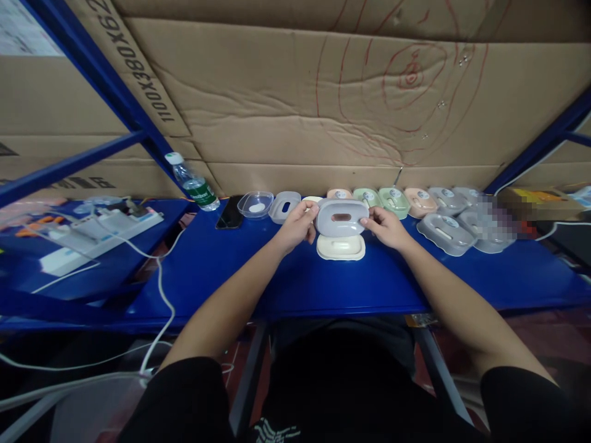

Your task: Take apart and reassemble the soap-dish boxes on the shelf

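My left hand (299, 226) and my right hand (386, 227) pinch opposite ends of a grey plastic lid (327, 226) with rounded corners and an oval slot in its middle. The lid is tilted up, so its broad face shows. Just below it, a cream plastic piece (340, 247) with a raised oval centre lies on the blue table (332, 286). Another grey slotted lid (279, 213) rests left of my left hand, beside a clear plastic dish (255, 204). Behind the held lid, a second cream piece is mostly hidden.
Pink, green and grey lidded containers (394, 200) line the back toward the right. A phone (229, 213) and a water bottle (199, 188) stand at the left. Farther left are a power strip (104, 240) and white cables (160, 283). Cardboard (277, 92) walls the back.
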Action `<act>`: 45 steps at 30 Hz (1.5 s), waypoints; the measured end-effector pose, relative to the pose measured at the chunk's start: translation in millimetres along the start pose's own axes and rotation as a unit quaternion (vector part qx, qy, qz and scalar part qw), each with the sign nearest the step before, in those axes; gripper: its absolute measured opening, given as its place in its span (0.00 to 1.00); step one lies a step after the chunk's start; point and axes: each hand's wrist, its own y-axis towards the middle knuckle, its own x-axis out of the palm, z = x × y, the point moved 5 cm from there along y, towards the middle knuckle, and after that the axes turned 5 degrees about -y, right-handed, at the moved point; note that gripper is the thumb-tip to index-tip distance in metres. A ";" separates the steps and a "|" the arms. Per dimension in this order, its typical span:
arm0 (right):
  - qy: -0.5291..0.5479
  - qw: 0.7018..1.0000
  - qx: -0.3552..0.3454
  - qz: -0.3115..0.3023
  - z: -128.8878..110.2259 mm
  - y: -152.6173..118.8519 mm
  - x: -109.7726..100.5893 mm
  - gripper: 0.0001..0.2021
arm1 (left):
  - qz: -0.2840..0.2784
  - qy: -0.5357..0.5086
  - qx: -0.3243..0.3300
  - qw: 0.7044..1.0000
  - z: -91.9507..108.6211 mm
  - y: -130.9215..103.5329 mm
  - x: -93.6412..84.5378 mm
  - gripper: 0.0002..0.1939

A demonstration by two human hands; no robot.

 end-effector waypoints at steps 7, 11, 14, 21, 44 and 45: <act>0.075 0.996 0.041 -0.041 4.1 -0.2 4.8 0.31 | 0.016 0.167 0.101 0.981 9.6 -3.6 -3.9 0.28; 0.052 0.996 0.053 -0.043 5.7 -0.7 2.7 0.31 | -0.046 0.271 0.092 0.957 9.9 -7.0 0.0 0.22; 0.004 0.996 0.059 -0.065 6.9 -0.9 3.7 0.32 | -0.078 0.317 0.048 0.944 7.1 -9.0 3.7 0.20; -0.058 0.985 0.060 -0.149 7.6 -3.0 12.7 0.33 | -0.091 0.418 -0.004 0.904 4.1 -9.0 5.9 0.19; -0.194 0.952 0.019 -0.236 8.6 -4.2 19.3 0.34 | -0.161 0.515 -0.018 0.842 -20.8 -4.3 9.5 0.25; -0.194 0.952 0.020 -0.234 8.7 -4.2 19.1 0.34 | -0.159 0.514 -0.019 0.842 -20.1 -4.6 9.5 0.25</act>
